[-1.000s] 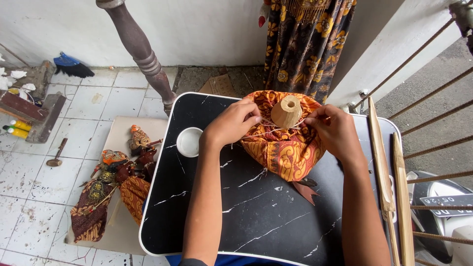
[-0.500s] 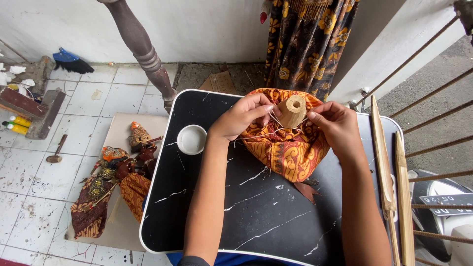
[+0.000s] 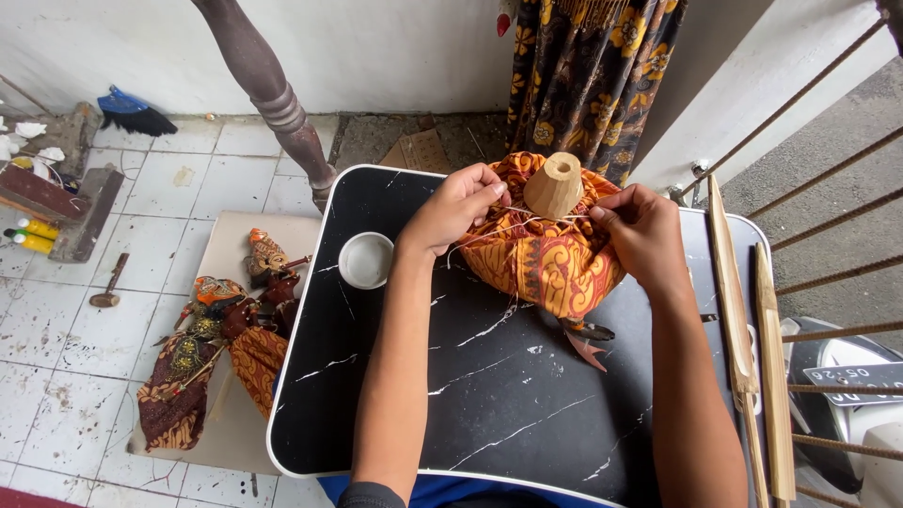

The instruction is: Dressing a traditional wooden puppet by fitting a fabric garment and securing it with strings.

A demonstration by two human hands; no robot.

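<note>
An orange patterned cloth bundle (image 3: pixel 550 259) sits at the far side of a black marble-look table (image 3: pixel 489 395). A tan wooden cone-shaped peg (image 3: pixel 553 185) sticks up from its top. Pale string (image 3: pixel 513 226) runs around the base of the peg. My left hand (image 3: pixel 458 205) pinches the string on the left of the peg. My right hand (image 3: pixel 640 226) pinches the string on the right side. Both hands rest against the cloth.
A small white cup (image 3: pixel 366 260) stands on the table left of the bundle. Two long bamboo sticks (image 3: pixel 743 339) lie along the right edge. Rod puppets (image 3: pixel 212 348) lie on a board on the tiled floor at left. A carved wooden post (image 3: pixel 273 94) rises behind.
My hands have shifted slightly around the peg, pulling the string out to both sides. The view has tilted a little; the bundle stays in place.
</note>
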